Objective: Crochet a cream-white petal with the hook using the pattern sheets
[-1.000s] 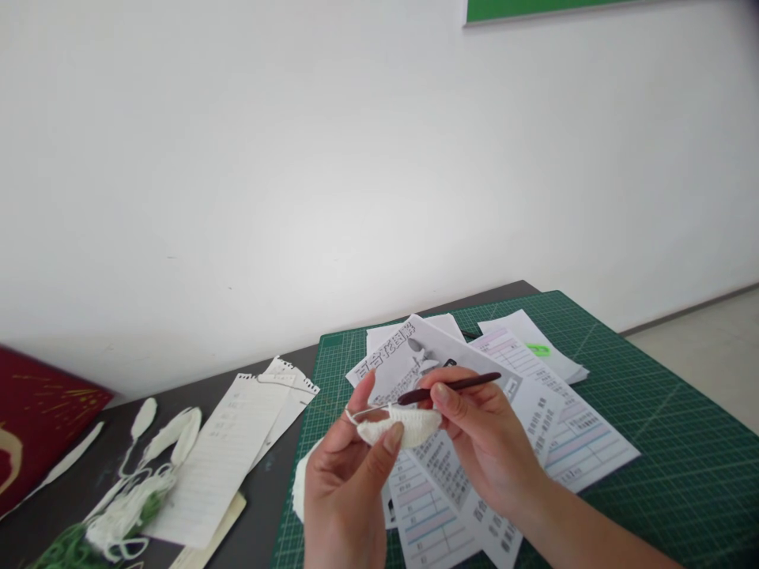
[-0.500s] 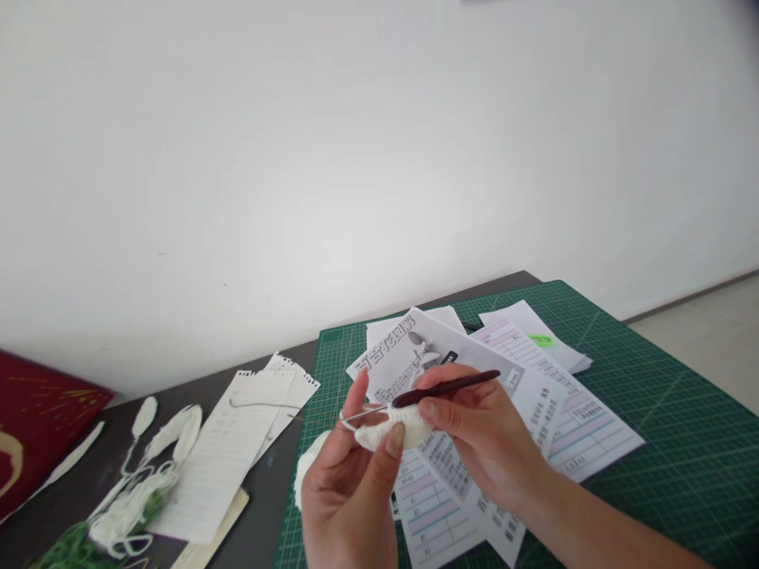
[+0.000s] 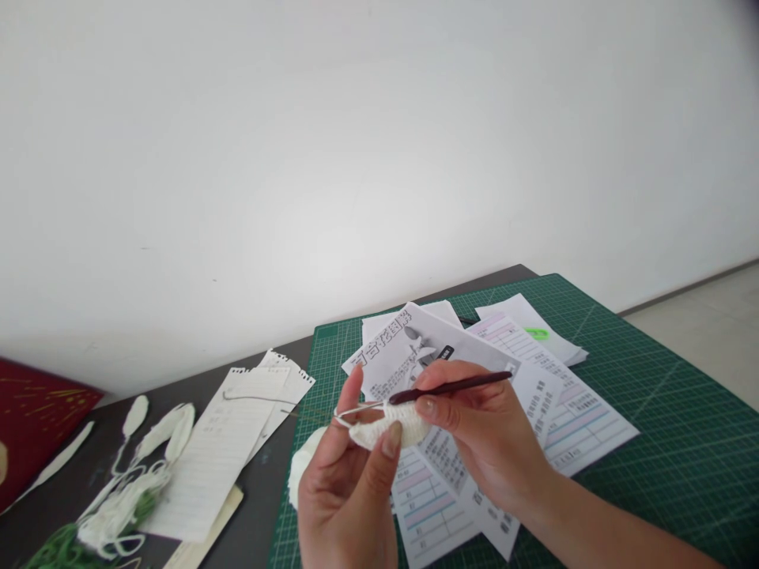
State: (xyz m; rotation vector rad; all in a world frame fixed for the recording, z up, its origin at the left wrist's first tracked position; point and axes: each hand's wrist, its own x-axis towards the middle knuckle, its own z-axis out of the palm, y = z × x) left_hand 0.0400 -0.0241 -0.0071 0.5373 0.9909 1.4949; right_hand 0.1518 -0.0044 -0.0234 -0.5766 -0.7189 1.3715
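Note:
My left hand (image 3: pixel 359 482) pinches a small white crocheted piece (image 3: pixel 375 431) between thumb and fingers, with its index finger raised and white yarn (image 3: pixel 342 414) running round it. A crochet hook (image 3: pixel 459 386) with a dark brown handle is gripped in my right hand (image 3: pixel 483 435). The hook's metal shaft points left along the top edge of the piece, where my right fingers also touch the work. Whether its tip has a loop on it is too small to tell. Partly behind my left hand lies a white ball of yarn (image 3: pixel 300 468).
Printed sheets (image 3: pixel 439 521) overlap on the green cutting mat (image 3: pixel 664 442), with a bright green clip (image 3: pixel 537 333) among them. On the dark table (image 3: pixel 266 474) are lined notepaper (image 3: pixel 205 450), a bent wire (image 3: pixel 249 397), white crocheted pieces (image 3: pixel 160 435), green yarn (image 3: pixel 56 549) and a red item (image 3: pixel 41 427).
The hook's handle has shifted slightly right and the hook lies a little flatter. Both hands keep their hold; the whole view has moved slightly.

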